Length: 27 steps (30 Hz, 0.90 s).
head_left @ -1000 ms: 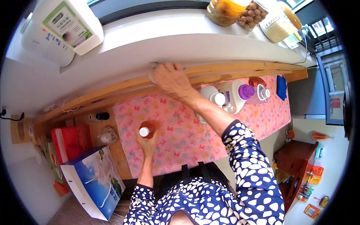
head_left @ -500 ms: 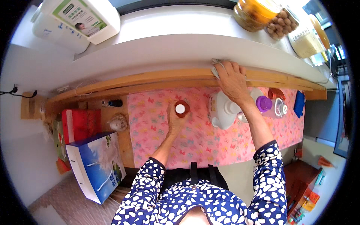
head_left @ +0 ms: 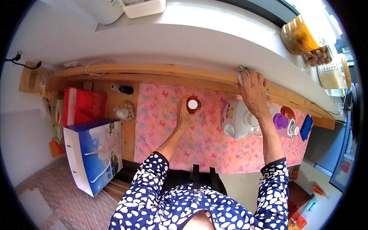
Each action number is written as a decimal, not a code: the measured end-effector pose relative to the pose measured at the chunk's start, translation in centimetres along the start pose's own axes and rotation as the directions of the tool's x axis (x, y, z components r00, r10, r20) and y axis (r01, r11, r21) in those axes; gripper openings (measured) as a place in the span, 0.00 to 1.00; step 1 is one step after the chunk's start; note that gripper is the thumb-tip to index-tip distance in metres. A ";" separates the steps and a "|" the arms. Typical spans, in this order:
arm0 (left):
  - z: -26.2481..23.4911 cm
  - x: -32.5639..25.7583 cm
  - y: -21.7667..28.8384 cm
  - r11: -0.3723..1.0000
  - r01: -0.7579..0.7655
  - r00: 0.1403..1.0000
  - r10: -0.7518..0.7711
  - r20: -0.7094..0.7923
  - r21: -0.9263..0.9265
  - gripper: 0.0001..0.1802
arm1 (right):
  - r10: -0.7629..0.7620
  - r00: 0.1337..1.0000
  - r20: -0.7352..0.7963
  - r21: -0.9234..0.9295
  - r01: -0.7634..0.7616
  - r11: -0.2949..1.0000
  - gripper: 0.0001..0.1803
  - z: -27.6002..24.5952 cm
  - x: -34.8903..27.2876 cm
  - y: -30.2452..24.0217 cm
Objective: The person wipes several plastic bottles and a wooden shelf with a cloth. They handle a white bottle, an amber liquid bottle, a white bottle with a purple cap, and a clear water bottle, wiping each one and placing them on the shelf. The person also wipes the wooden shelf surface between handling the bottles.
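My left hand (head_left: pixel 184 118) is wrapped round a small reddish-brown bottle with a white cap (head_left: pixel 193 104), which stands on the pink bow-patterned tablecloth (head_left: pixel 161 138). At the back edge, my right hand (head_left: pixel 254 92) presses a crumpled pale cloth (head_left: pixel 241 78) against the wooden rail (head_left: pixel 165 70). The cloth is mostly hidden under the fingers. Just below my right wrist stands a large white jug (head_left: pixel 234 122) with a handle, partly covered by the forearm. A purple-capped bottle (head_left: pixel 280 121) is right of that forearm.
Beside the purple cap are a clear bottle with a white top (head_left: pixel 293 130) and a folded blue cloth (head_left: pixel 306 127). On the left lie a red box (head_left: pixel 85 105), a blue-and-white paper bag (head_left: pixel 94 153) and a knotted plastic bag (head_left: pixel 124 111). Jars (head_left: pixel 301 34) line the white sill (head_left: pixel 214 21) above.
The view has shifted and tilted. My right hand, still with the cloth, appears a little farther right along the rail. My left hand keeps its hold on the brown bottle.
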<state>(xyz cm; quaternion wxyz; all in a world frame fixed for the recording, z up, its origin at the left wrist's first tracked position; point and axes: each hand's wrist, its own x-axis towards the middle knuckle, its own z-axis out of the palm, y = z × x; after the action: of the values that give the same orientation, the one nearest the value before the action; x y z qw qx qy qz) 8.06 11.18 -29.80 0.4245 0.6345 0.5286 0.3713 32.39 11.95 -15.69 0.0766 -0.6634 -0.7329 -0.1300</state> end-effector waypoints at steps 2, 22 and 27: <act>-0.5 0.1 0.3 0.999 -0.033 0.999 0.033 -0.015 -0.037 0.30 | 0.045 0.997 0.062 -0.043 -0.043 0.998 0.27 -0.5 -0.1 0.0; -4.3 1.8 -3.6 0.996 0.071 0.980 -0.058 -0.190 0.062 0.34 | 0.071 0.990 0.121 -0.025 -0.068 0.997 0.26 -0.3 -0.3 0.8; -4.2 1.6 -4.3 0.986 -0.057 0.977 0.087 -0.194 0.159 0.40 | 0.053 0.992 0.115 0.009 -0.054 0.998 0.26 -0.4 -0.3 0.8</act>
<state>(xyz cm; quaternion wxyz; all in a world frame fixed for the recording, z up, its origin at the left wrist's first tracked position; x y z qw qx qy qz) 2.94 13.67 -32.20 0.3057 0.6432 0.5721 0.4069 33.20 11.63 -15.31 0.0417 -0.6888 -0.7187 -0.0851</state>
